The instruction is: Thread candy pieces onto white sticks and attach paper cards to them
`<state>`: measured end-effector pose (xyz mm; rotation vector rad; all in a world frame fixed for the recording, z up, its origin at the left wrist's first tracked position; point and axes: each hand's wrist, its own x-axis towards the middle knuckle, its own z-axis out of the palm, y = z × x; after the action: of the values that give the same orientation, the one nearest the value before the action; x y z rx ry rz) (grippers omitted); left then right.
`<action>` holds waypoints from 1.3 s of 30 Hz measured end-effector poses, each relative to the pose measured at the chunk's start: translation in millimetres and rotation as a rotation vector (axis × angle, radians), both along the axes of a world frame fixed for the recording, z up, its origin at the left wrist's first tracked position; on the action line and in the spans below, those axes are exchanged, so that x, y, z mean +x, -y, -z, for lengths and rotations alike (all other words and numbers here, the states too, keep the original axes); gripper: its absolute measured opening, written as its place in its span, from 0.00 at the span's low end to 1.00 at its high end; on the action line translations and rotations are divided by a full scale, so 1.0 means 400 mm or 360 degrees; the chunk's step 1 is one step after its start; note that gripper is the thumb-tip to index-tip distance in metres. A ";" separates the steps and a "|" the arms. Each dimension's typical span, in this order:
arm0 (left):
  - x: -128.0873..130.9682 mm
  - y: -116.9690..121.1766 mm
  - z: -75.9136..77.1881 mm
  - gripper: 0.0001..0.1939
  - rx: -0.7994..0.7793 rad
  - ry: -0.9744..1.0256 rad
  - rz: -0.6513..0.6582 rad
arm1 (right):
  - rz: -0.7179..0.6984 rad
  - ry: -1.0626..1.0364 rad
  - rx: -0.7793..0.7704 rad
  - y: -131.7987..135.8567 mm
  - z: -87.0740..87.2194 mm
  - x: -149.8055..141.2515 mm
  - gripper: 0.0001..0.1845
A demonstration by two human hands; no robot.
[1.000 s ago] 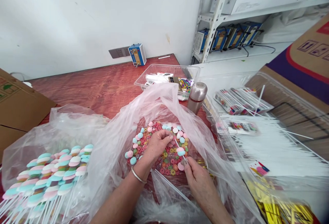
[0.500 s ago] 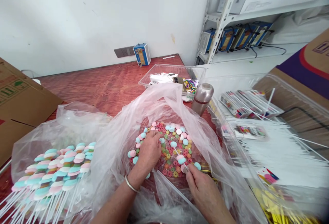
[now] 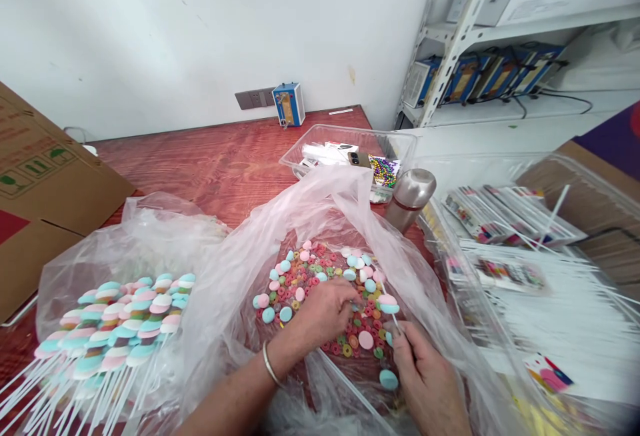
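Note:
My right hand (image 3: 425,369) pinches a thin white stick (image 3: 397,322). A pink, white and blue candy (image 3: 389,303) is threaded on it. My left hand (image 3: 325,313) reaches over the loose candies, its fingers bent down and drawn together. What lies between its fingertips is mostly hidden; a bit of blue shows there. Below and around both hands, ring-shaped gummies (image 3: 330,259) in red, yellow and green lie mixed with pink and blue marshmallow-like candies (image 3: 269,315) on clear plastic. One blue candy (image 3: 389,379) rests near my right wrist.
Finished-looking candy skewers (image 3: 125,323) lie on plastic film at the left. A steel flask (image 3: 413,196) stands behind the plastic sheet (image 3: 270,213), beside a clear tray (image 3: 300,146) holding a phone. White sticks (image 3: 565,316) fill a bin at the right. Cardboard box (image 3: 55,169) at far left.
My left hand has left the stick's upper end and passed over the candies, first leftward, then back toward the middle. My right hand keeps the stick. The view has turned left.

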<state>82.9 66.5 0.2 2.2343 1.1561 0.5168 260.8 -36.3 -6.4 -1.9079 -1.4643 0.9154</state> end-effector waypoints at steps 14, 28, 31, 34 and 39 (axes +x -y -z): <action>-0.085 -0.026 -0.041 0.09 0.0017 -0.0178 -0.0111 | -0.0072 -0.0129 0.0037 -0.009 -0.012 -0.017 0.18; -0.138 -0.185 -0.019 0.05 0.0184 -0.0431 -0.0909 | -0.0098 -0.0138 0.0039 -0.015 -0.015 -0.036 0.20; -0.116 -0.211 0.000 0.01 0.0119 -0.0458 -0.0931 | -0.0073 -0.0136 0.0047 -0.015 -0.016 -0.036 0.19; -0.110 -0.211 -0.004 0.06 0.0167 -0.0402 -0.1074 | -0.0072 -0.0127 0.0046 -0.009 -0.019 -0.031 0.20; -0.133 -0.188 -0.075 0.05 0.0464 -0.0094 -0.1328 | -0.0137 -0.0122 0.0221 -0.033 -0.048 -0.038 0.21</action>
<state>29.6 141.5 30.1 1.9066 2.1587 0.9935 245.6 -23.0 13.0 -1.7033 -1.5332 0.8913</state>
